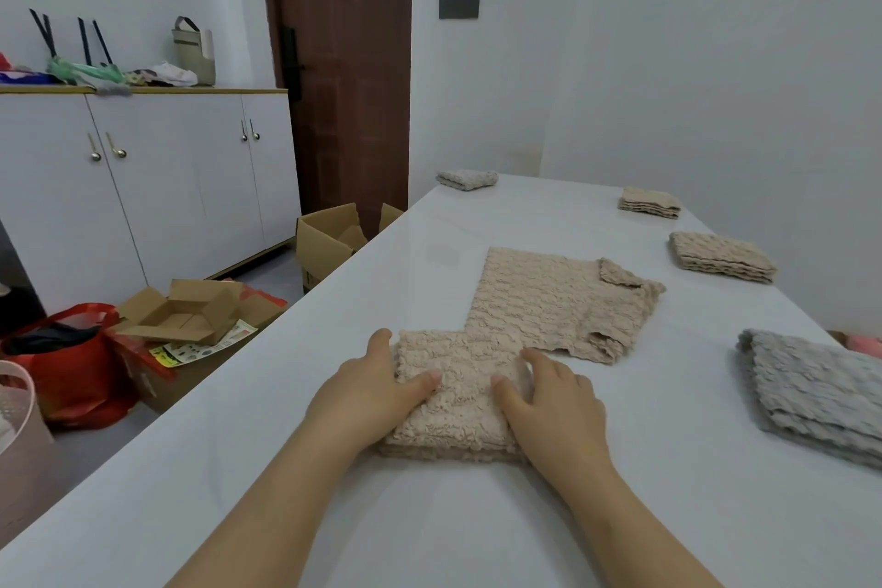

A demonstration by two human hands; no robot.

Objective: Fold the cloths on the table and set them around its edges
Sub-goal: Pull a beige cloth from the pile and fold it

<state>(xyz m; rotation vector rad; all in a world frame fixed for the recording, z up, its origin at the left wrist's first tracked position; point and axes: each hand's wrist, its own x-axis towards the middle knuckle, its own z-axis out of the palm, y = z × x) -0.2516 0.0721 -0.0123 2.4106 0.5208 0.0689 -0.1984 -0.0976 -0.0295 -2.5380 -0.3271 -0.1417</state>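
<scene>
Two hands down on the folded beige cloth [453, 420] at the near middle of the worktop [267, 492]: left hand [377, 380] along its left edge, right hand [553, 401] on its right side. Fingers relaxed, hands apart, clamped on nothing. Looks soft, light and nubbly, and likely to slump open; best lifted by opposite edges, layers pinched together. Underside and layer count hidden. Just beyond, meeting its far corner, an unfolded beige cloth [549, 301]. To the right, a grey folded cloth [821, 392], cut off by the frame. Farther along the edges, three small folded beige cloths [720, 255].
</scene>
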